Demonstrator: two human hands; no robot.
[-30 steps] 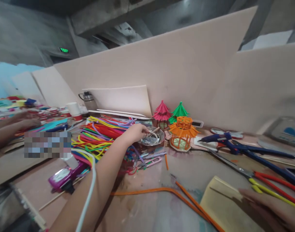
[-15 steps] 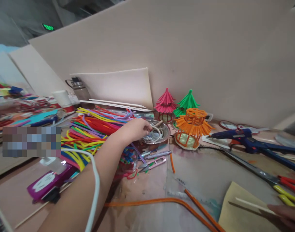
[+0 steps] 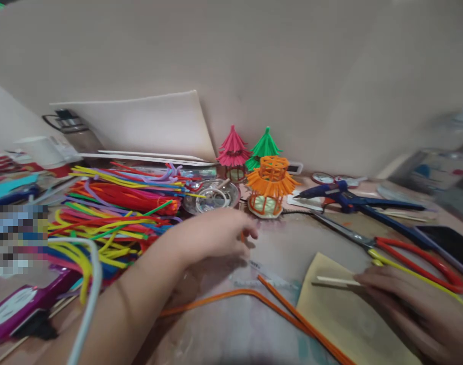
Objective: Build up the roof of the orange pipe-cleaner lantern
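Note:
My left hand [image 3: 216,234] hovers over the table in front of the orange chenille-stem pavilion [image 3: 269,190]. Its fingers are curled and somewhat blurred, with a gap between them and nothing seen in their grasp. A short orange stem piece [image 3: 243,236] shows through that gap. At the right, my right hand [image 3: 410,304] pinches a thin wooden stick [image 3: 336,281] just above a tan paper sheet [image 3: 318,314]. Long orange chenille stems [image 3: 224,294] lie between the hands, partly over the sheet's edge.
Bundled coloured chenille stems [image 3: 117,197] and a glass bowl [image 3: 231,195] lie left. Pink [image 3: 233,147] and green [image 3: 267,143] pavilions stand behind. A glue gun [image 3: 330,192], red-handled scissors [image 3: 417,258] and a phone [image 3: 448,243] are right. A white cable [image 3: 94,284] crosses my left forearm.
My left hand has moved from beside the glass bowl toward me and to the right. The view has turned right, bringing more of my right hand with the wooden stick into sight.

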